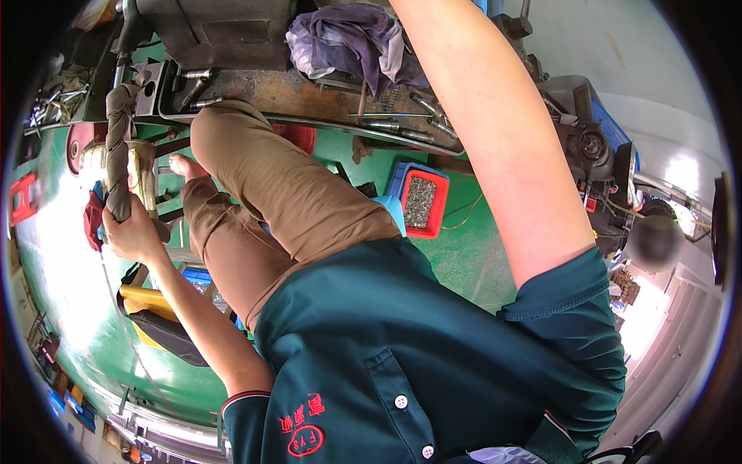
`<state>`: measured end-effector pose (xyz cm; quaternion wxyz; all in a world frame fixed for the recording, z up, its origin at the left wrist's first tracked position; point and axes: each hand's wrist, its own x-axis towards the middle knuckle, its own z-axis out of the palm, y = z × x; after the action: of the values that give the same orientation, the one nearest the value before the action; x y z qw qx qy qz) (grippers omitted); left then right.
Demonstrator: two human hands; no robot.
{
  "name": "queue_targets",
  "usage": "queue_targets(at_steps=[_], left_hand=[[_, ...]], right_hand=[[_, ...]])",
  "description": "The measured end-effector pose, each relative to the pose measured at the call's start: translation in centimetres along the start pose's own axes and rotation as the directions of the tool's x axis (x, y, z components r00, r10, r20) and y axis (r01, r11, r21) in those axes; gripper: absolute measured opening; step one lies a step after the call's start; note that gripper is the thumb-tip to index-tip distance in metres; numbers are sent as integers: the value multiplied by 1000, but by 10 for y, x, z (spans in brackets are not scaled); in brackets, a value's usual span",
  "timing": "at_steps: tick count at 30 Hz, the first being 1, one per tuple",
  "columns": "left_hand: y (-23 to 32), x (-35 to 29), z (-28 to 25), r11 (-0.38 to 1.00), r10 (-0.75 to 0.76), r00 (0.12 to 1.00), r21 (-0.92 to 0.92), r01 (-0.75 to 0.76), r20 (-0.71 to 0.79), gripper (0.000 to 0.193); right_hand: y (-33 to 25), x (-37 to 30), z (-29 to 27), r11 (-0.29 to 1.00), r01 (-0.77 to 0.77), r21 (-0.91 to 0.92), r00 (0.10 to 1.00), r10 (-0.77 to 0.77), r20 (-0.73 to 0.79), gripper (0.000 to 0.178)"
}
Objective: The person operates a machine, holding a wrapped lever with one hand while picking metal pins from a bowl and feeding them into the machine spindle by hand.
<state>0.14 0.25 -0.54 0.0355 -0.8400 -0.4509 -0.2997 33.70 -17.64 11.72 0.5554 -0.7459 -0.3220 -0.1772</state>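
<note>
My left hand (135,232) is closed around the lower end of a long lever wrapped in grey-brown cloth (118,155). That lever runs up to the dark machine at the upper left. A dark red cloth (94,220) hangs right beside the hand. My right arm (495,116) reaches up past the top edge, so the right hand is out of the picture. Left of that arm, a bundled purple-grey rag (348,42) lies on the machine's metal tray (263,93).
Metal rods and tools (398,130) lie along the tray's front. Below it, a red bin (425,205) holds many small metal pieces, beside a blue bin (396,179). A yellow and black seat (162,325) stands at the left. Machinery (591,147) fills the right side.
</note>
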Motion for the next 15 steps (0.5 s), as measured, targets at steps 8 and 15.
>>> queue_targets(at_steps=[8, 15], left_hand=[[-1, 0, 1, 1000, 20, 1000, 9, -19, -23, 31], [0, 0, 0, 999, -36, 998, -3, 36, 47, 34]], right_hand=[[-1, 0, 0, 1000, -2, -1, 1000, 2, 3, 13], [-2, -1, 0, 998, -23, 61, 1000, 24, -11, 11]])
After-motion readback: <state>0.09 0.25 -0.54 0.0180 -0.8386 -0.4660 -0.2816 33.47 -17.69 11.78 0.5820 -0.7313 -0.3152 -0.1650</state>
